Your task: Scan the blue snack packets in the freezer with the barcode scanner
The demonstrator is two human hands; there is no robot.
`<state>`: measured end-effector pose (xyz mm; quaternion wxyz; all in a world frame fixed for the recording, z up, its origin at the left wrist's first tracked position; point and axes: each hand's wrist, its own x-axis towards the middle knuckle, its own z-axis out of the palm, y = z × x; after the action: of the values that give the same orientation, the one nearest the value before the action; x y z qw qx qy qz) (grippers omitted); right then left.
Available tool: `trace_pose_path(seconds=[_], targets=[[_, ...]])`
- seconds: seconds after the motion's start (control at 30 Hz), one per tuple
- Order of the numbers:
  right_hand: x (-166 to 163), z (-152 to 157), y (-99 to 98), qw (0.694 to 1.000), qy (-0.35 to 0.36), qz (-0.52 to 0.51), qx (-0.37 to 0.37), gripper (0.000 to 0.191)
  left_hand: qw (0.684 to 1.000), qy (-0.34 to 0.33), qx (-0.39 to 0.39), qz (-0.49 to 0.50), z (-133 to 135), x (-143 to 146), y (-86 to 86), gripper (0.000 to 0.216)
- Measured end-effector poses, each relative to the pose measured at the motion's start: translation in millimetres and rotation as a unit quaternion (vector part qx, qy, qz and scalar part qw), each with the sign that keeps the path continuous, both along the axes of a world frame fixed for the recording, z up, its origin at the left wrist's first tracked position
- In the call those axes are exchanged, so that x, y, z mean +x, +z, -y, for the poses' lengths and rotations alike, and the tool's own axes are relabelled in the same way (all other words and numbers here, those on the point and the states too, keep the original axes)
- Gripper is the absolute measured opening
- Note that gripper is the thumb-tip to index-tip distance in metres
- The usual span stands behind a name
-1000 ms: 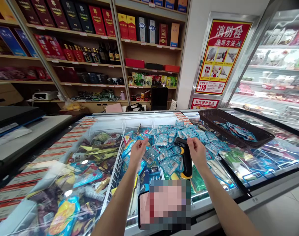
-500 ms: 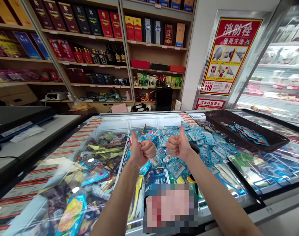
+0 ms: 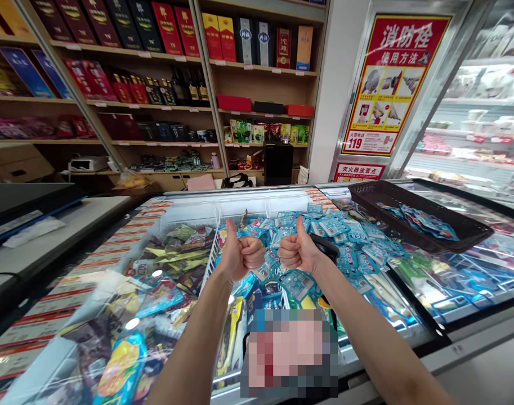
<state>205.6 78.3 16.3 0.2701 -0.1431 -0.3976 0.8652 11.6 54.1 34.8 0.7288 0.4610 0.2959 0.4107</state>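
Observation:
Both my arms reach forward over a glass-topped freezer point(image 3: 189, 194). My left hand point(image 3: 242, 256) is a fist with the thumb pointing up, and nothing shows in it. My right hand point(image 3: 299, 253) makes the same thumb-up fist to its right, also without anything in it. A small gap parts the two fists. Behind and below them lies a heap of blue packets point(image 3: 345, 228). Beside my right wrist a dark, rounded object point(image 3: 325, 247) shows in part; its kind I cannot make out. A pixelated patch point(image 3: 288, 354) hides what is between my forearms.
On the freezer's right stands a brown plastic basket point(image 3: 366, 194) with some blue packets inside. Ice cream packs point(image 3: 121, 365) lie under the glass at left. A counter point(image 3: 104, 211) borders the left side. Shelves of boxes point(image 3: 235, 64) and a red poster point(image 3: 400, 84) stand behind.
My right fist has shifted slightly left, closer to my left fist. The view has turned a little, so the shelves sit higher and further left. Both thumbs stay up.

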Motion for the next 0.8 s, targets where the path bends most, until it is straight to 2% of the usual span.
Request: trace_pose_path(seconds=[0.17,0.3,0.4,0.47,0.5,0.53,0.6,0.63,0.67,0.7,0.73,0.77,0.8], targets=[[1,-4,-5.6,1.0,0.003,-0.005,0.014,0.067,1.0,-0.003,-0.011,0.015,-4,-3,-8.9,0.068],[0,-5,-4.6,0.999,0.0,0.019,0.043,0.067,1.0,0.008,-0.006,-0.011,-3,1,-5.8,0.068],[-1,1,7.0,0.988,-0.06,0.097,0.104,0.07,0.994,0.066,0.055,-0.062,-5,4,-4.3,0.07],[6,13,20.3,0.951,-0.147,0.203,0.183,0.073,0.969,0.146,0.137,-0.142,-9,4,-9.1,0.074],[12,21,27.2,0.911,-0.204,0.272,0.233,0.073,0.943,0.19,0.184,-0.203,-11,3,-13.6,0.075],[20,32,33.3,0.848,-0.274,0.343,0.295,0.068,0.901,0.238,0.229,-0.283,-14,2,-19.3,0.07],[38,55,40.1,0.671,-0.382,0.493,0.4,0.057,0.873,0.265,0.25,-0.325,-17,1,-32.9,0.05],[48,67,39.9,0.579,-0.417,0.567,0.411,0.055,0.859,0.271,0.259,-0.349,-18,2,-39.8,0.045],[56,77,37.2,0.508,-0.424,0.633,0.401,0.055,0.82,0.27,0.286,-0.417,-18,3,-46.3,0.045],[64,85,32.4,0.457,-0.415,0.688,0.38,0.055,0.785,0.257,0.302,-0.476,-18,4,-51.8,0.046],[69,90,26.1,0.423,-0.398,0.73,0.359,0.056,0.755,0.241,0.313,-0.524,-17,7,-56.3,0.049],[74,93,18.9,0.409,-0.376,0.757,0.344,0.058,0.726,0.223,0.32,-0.566,-16,9,-59.6,0.052],[76,94,11.7,0.411,-0.35,0.773,0.334,0.06,0.706,0.208,0.321,-0.596,-15,11,-61.8,0.055]])
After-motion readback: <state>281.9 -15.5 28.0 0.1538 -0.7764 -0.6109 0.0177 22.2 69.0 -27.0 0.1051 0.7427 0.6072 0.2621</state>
